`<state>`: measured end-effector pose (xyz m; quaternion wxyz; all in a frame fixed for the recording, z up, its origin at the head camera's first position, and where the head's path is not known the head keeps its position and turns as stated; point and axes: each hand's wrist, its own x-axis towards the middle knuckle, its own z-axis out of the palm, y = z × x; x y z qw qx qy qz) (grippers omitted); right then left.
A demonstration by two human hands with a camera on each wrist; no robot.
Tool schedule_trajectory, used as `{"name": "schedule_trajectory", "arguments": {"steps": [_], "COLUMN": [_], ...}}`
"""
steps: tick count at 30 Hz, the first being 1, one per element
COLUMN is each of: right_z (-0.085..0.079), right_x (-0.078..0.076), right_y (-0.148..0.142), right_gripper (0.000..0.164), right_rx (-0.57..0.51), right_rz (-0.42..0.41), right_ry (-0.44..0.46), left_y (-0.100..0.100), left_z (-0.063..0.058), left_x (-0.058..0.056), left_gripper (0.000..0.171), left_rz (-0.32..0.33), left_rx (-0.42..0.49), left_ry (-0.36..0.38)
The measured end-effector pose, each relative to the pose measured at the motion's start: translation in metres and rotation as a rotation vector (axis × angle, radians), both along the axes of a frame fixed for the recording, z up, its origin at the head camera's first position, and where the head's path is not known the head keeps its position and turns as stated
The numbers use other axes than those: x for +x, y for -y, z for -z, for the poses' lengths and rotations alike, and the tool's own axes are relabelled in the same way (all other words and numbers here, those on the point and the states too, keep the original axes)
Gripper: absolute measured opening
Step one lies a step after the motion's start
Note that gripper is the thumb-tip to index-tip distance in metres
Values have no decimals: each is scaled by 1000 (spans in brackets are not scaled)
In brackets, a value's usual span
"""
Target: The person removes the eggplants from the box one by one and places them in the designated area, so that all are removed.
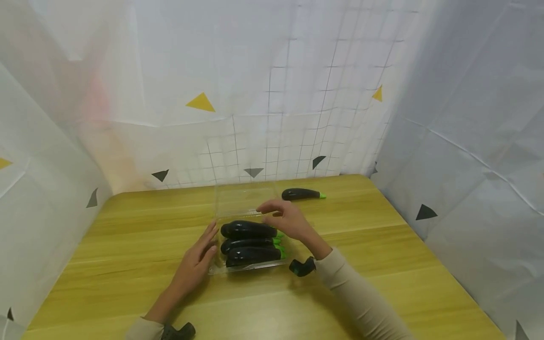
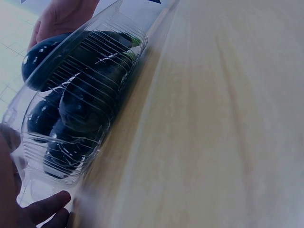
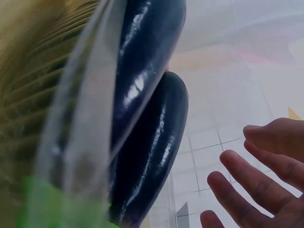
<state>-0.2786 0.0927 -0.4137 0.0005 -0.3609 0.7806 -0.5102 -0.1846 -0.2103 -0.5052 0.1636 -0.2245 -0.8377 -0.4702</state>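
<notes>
A clear plastic clamshell box stands with its lid folded back behind it. Several dark eggplants with bright green stems lie stacked inside, stems to the right. My left hand rests along the box's left side, fingers extended; in the left wrist view its fingertips are at the box's end. Over the back right part of the box is my right hand, which holds nothing. The right wrist view shows its fingers spread, apart from the glossy eggplants.
One more eggplant lies behind the box to the right, its green stem pointing right. A wooden table carries everything. White sheets with triangles and grid lines enclose the back and sides. Dark devices are on both wrists.
</notes>
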Motion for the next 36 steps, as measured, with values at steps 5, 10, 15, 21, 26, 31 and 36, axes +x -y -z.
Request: {"name": "schedule_trajectory", "arguments": {"steps": [5, 10, 15, 21, 26, 31, 36], "right_z": [6, 9, 12, 15, 19, 22, 25], "right_x": [-2, -3, -2, -1, -3, -4, -3], "right_y": [3, 5, 6, 6, 7, 8, 9], "right_gripper": [27, 28, 28, 30, 31, 33, 35], "right_rx": [46, 88, 106, 115, 115, 157, 210], "right_rz": [5, 6, -4, -20, -38, -32, -19], "right_ry": [-11, -34, -53, -38, -31, -38, -59], "left_y": [0, 0, 0, 1, 0, 0, -1], "left_z": [1, 0, 0, -1, -1, 0, 0], "left_x": [0, -1, -2, 0, 1, 1, 0], "left_gripper": [51, 51, 51, 51, 51, 51, 52], "left_rz": [-5, -7, -10, -13, -17, -8, -6], "left_rx": [-8, -7, -14, -26, -27, -21, -14], "left_ry": [-4, -2, -5, -2, 3, -4, -16]}}
